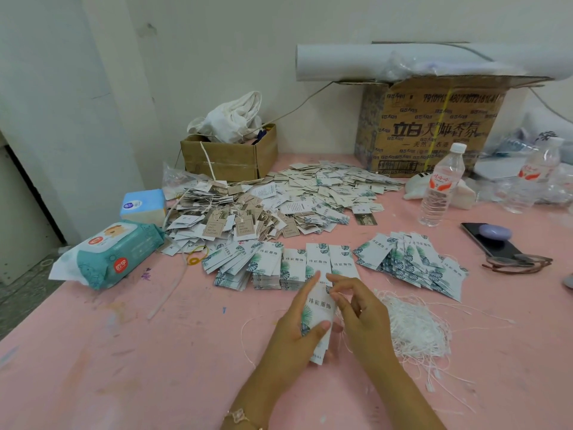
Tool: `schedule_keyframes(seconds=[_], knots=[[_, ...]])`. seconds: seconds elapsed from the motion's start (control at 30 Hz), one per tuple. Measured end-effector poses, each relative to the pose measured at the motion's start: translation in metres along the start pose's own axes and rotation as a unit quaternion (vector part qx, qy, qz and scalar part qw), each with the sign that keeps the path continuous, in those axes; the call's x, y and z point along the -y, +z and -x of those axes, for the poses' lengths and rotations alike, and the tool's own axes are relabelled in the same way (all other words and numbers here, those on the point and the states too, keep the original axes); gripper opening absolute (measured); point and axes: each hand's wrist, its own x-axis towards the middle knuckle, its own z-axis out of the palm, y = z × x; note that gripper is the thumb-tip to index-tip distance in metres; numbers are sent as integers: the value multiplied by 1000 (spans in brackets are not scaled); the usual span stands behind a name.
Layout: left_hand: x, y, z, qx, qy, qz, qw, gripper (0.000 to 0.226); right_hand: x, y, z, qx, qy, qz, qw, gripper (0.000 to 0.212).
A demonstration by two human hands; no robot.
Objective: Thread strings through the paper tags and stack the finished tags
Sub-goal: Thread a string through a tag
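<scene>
My left hand (297, 330) grips a small stack of white paper tags with green leaf print (319, 308), thumb across the front. My right hand (359, 308) pinches a thin white string (341, 336) at the top edge of the held tags. A loose heap of white strings (415, 330) lies on the pink table (124, 352) just right of my hands. Rows of stacked leaf tags (279, 268) sit beyond my hands, and a fanned pile of tags (412, 262) lies to the right.
A big heap of mixed tags (279, 203) covers the table's middle. A wet-wipe pack (114, 252) and tissue box (143, 206) lie left. Cardboard boxes (229, 156) stand at the back; a water bottle (440, 187), phone (493, 243) and glasses (517, 263) sit right.
</scene>
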Motion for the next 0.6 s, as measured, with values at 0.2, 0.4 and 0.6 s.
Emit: schedule_keyframes(seconds=[0.2,0.4,0.6], knots=[[4,-2,-3,-41,-12,30,999,74,1,-1,2,-2,-14,62,998,24],[4,2,-4,-44,-23,61,997,44,2,1,3,1,-23,44,999,29],[9,3,-5,-41,-35,35,998,44,6,-1,4,-39,-54,60,996,28]])
